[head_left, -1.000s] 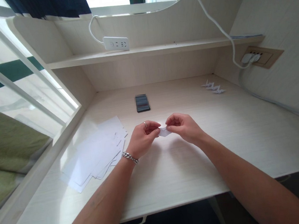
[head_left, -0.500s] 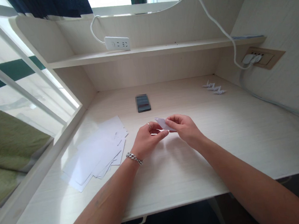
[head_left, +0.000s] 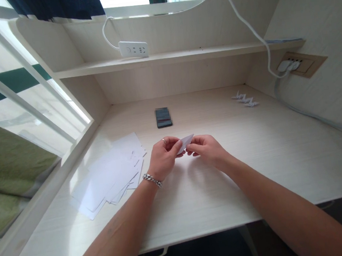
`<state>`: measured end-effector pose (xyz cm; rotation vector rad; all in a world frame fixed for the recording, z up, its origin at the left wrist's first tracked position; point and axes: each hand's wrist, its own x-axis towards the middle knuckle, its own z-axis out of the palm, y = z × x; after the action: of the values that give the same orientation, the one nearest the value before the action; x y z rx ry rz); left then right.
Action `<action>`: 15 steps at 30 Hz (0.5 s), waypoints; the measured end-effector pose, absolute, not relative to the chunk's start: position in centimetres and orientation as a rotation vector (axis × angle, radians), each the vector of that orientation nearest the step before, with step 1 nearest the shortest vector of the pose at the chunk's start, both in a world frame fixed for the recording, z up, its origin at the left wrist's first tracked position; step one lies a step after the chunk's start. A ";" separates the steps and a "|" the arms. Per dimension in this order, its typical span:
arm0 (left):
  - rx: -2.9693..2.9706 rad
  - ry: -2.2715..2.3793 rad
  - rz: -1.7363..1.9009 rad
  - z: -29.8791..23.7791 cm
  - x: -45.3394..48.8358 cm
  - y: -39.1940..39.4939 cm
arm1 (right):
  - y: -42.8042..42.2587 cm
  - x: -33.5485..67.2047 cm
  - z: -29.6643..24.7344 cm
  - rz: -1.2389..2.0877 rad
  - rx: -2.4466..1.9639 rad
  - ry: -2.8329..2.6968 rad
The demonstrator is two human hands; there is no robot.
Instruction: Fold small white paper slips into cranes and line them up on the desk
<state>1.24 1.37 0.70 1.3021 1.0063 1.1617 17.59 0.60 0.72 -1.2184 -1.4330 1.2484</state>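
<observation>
A small piece of folded white paper point(head_left: 186, 141) is held above the desk, its pointed end tilted up to the right. My left hand point(head_left: 162, 156) pinches its left part between thumb and fingers; a ring and a chain bracelet are on this hand and wrist. At the paper's lower right edge, the closed fingertips of my right hand point(head_left: 209, 149) grip it, partly hiding that edge. Several small folded paper cranes point(head_left: 245, 99) stand in a row at the back right. To the left of my hands lie loose white paper sheets point(head_left: 111, 171), overlapping one another.
A dark phone point(head_left: 163, 117) lies on the desk point(head_left: 197, 206) beyond my hands. Above it, a white power strip point(head_left: 134, 49) leans on the shelf point(head_left: 176, 58). A white cable point(head_left: 247, 20) runs down to the wall socket point(head_left: 308, 66) at right. White rails border the left side.
The folded paper has turned: its point leaned up left and now leans up right. My left hand has taken a firmer pinch on it, while my right fingers have shifted to its lower right edge.
</observation>
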 end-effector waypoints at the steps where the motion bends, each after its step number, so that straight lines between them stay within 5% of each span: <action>1: 1.311 1.025 1.160 0.8 1.3 1.3 | 0.6 17.6 0.8 1.256 -1.217 -1.420; 15: 1.475 1.036 1.068 1.3 0.9 1.1 | 0.7 18.1 0.7 1.220 -1.129 -1.313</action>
<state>0.86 1.13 1.27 1.4746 1.0363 1.0680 18.12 0.70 0.70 -1.1291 -1.3130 1.2199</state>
